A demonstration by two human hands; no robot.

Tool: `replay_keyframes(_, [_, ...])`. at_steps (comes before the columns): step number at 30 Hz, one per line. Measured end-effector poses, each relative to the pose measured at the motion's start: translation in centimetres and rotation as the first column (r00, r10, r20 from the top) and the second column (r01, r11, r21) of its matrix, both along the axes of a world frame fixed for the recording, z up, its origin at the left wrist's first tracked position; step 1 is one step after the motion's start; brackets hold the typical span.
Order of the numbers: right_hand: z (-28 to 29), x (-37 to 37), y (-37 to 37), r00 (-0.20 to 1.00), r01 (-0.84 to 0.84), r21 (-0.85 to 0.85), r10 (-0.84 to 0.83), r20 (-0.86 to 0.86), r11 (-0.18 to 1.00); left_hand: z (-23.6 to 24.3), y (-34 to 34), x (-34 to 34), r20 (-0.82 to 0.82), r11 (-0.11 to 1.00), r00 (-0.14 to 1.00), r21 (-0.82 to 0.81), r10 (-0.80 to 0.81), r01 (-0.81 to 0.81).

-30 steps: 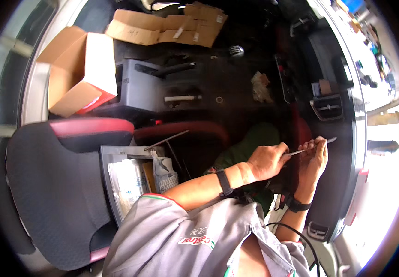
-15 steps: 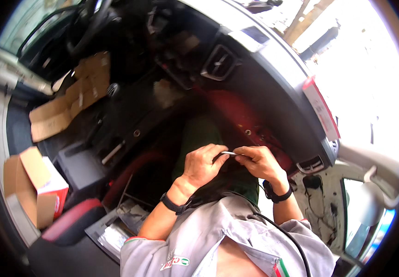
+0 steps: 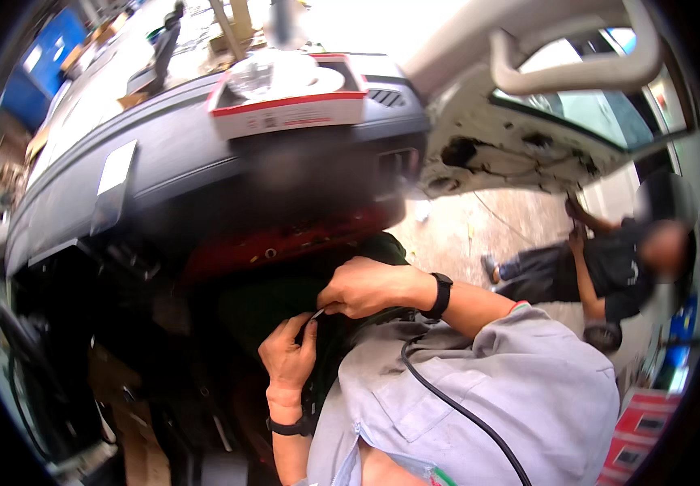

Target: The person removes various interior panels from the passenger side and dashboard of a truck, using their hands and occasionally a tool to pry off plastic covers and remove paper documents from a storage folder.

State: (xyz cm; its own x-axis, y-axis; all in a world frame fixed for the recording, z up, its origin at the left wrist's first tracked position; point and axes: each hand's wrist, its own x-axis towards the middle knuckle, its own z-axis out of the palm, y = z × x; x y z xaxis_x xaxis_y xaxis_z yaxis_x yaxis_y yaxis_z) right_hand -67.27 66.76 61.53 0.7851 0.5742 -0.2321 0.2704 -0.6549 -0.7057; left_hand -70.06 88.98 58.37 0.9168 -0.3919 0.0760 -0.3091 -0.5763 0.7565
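Observation:
My left hand (image 3: 288, 353) and my right hand (image 3: 363, 287) pinch a thin, pale strip (image 3: 318, 314) between them, low over my lap and the dark footwell. Both hands have curled fingers and thumbs against the strip. Beyond them is a red lower dashboard panel (image 3: 250, 250) with small fittings, below the dark dashboard top (image 3: 168, 146). A black cord (image 3: 461, 402) runs across my grey shirt.
A white-and-red box (image 3: 289, 116) sits on the dashboard. A curved grab handle (image 3: 576, 78) hangs at upper right. Outside the open door (image 3: 505, 154), a co-worker (image 3: 591, 267) in dark clothes reaches toward it. Cardboard (image 3: 133, 420) lies in the dark interior at lower left.
My view has swung right toward the windscreen and open door, bringing the co-worker into sight. My hands still grip the strip, with the left now lower than the right.

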Motion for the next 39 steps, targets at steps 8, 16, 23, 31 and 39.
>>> replay_keyframes(8, [-1.2,-3.0,-4.2,0.957,0.288,0.041,-0.289,0.020,0.957,-0.2,0.8,0.1,-0.018,0.999,0.999,-0.018,-0.037,0.037])
replay_keyframes(16, [-2.1,-4.7,-3.2,0.953,0.298,0.157,-0.303,0.012,0.942,0.2,-1.7,0.0,0.008,0.979,0.980,0.040,-0.200,0.200])
replay_keyframes(23, [-1.7,-5.4,-4.4,0.951,0.294,0.297,-0.310,0.009,0.909,0.5,-2.8,-0.4,-0.028,0.977,0.976,-0.007,-0.215,0.215])
replay_keyframes(31, [-1.3,-5.0,-5.4,0.922,0.288,0.434,-0.370,0.117,0.854,2.4,-4.2,1.9,0.280,0.971,0.933,-0.002,-0.227,0.237])
replay_keyframes(39, [2.6,-4.1,-5.6,0.926,0.325,0.432,-0.375,0.034,0.841,4.0,0.0,2.4,-0.032,0.971,0.994,-0.221,-0.102,0.092])
